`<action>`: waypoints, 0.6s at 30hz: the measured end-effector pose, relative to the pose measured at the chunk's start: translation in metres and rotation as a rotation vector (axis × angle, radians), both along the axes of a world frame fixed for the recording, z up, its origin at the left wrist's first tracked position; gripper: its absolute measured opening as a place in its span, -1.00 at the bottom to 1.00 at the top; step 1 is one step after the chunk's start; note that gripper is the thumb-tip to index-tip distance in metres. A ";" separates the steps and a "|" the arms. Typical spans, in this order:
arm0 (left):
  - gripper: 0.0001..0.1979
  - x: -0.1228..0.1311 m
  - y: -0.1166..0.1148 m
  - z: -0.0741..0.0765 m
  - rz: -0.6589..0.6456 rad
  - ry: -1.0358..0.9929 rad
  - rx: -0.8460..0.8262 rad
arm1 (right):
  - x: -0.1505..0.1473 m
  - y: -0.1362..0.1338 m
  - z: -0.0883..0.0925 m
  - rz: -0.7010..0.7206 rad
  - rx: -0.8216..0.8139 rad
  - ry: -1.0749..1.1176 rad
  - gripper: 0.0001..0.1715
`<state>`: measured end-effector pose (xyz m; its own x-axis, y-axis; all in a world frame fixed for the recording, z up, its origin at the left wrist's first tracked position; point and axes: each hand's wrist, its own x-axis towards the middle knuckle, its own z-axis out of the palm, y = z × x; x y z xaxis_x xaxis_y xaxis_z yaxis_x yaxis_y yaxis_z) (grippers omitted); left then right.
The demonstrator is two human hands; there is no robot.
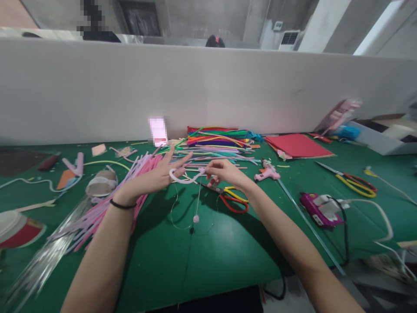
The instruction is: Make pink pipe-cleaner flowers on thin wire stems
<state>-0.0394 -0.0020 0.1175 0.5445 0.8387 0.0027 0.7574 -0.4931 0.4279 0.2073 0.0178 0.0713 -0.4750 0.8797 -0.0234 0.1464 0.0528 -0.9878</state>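
Right hand (211,173) pinches pale loop (186,181) — left hand (159,174) splayed, can't tell grip. Scissors (225,190) near right hand — green tabletop (228,261) to near edge.

In this view, we find no legible text, brand, number or sign. The lit phone screen (158,131) is pixelated; on the magenta power strip (313,208), we see pale marks too small to decipher; on the cup (23,234), the red band is too blurred for any lettering.

Craft workshop — green worktable (241,261), glue gun (269,172), scissors (343,177), heaped pipe cleaners (93,217) — bare concrete wall (202,19).
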 end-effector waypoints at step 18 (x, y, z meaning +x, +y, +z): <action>-0.35 -0.041 0.002 0.008 -0.306 -0.577 -0.411 | 0.001 -0.002 0.003 0.033 -0.055 0.017 -0.76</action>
<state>-0.0806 0.0001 0.1254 0.7596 0.6458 0.0776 0.2141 -0.3609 0.9077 0.2086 0.0154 0.0744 -0.5046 0.8610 -0.0632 0.1289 0.0028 -0.9916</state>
